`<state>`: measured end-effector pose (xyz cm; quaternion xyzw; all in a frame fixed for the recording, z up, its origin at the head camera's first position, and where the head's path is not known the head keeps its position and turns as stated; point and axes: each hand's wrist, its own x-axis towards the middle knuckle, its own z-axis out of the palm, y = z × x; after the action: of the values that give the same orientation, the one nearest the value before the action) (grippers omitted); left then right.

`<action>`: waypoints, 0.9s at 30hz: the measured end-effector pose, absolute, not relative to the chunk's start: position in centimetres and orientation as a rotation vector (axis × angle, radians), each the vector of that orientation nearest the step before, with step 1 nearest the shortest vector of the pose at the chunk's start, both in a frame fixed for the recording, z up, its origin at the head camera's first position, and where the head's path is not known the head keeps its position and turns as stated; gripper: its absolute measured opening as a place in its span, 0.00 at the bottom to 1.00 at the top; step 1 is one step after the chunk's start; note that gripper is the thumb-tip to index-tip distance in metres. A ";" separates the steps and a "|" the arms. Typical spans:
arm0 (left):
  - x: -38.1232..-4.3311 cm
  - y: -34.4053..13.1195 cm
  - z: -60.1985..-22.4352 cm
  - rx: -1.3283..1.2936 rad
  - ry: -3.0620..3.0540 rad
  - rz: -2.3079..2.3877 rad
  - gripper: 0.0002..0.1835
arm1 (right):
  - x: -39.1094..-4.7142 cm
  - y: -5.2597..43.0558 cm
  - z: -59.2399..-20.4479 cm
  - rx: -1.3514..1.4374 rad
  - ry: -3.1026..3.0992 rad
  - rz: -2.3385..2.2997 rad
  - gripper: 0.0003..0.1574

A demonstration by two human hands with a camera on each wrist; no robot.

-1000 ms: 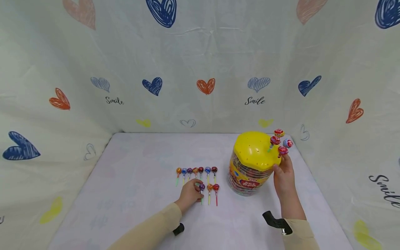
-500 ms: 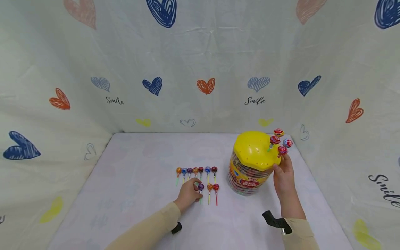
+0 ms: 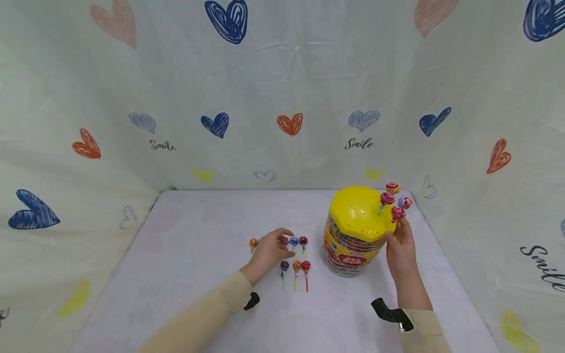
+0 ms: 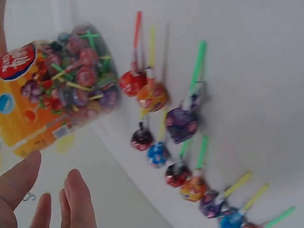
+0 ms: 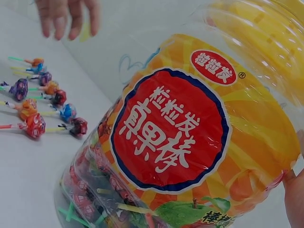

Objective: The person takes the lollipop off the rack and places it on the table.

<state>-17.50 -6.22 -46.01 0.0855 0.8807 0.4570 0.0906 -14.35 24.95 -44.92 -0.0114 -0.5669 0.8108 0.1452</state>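
Note:
In the head view my left hand (image 3: 269,252) hovers over the back row of lollipops and hides some of them. Its fingers (image 4: 78,194) are apart with nothing between them in the left wrist view. A purple lollipop (image 3: 284,265), an orange one (image 3: 296,265) and a red one (image 3: 306,265) lie in the front row. My right hand (image 3: 400,250) grips the side of a big clear candy jar (image 3: 348,257) just under its yellow lid (image 3: 357,211). The jar leans a little, and lollipops show through its wall in the right wrist view.
Several lollipops stand stuck in the right side of the lid, among them a red one (image 3: 387,198). A white cloth covers the table (image 3: 198,215). Behind it hangs a curtain (image 3: 247,78) printed with hearts.
My left hand has let go of the purple lollipop, which now lies in the front row. The hand has risen away toward the back row. My right hand stays on the jar.

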 end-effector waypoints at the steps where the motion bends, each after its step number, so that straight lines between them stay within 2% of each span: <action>1: -17.6 -5.9 -45.4 0.274 2.608 1.375 0.25 | -14.4 25.0 -44.9 -0.031 -1.637 2.332 0.31; 14: -18.2 -1.6 -38.5 0.476 2.511 1.540 0.25 | -14.3 25.0 -45.2 -0.022 -1.646 2.327 0.29; 27: -18.6 2.9 -35.1 0.683 2.424 1.628 0.24 | -14.4 25.2 -45.3 0.005 -1.636 2.332 0.30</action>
<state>-18.64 2.90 -35.07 0.2271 0.8062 0.5416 0.0716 -14.36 25.21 -45.31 0.0018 -0.5680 0.8100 0.1459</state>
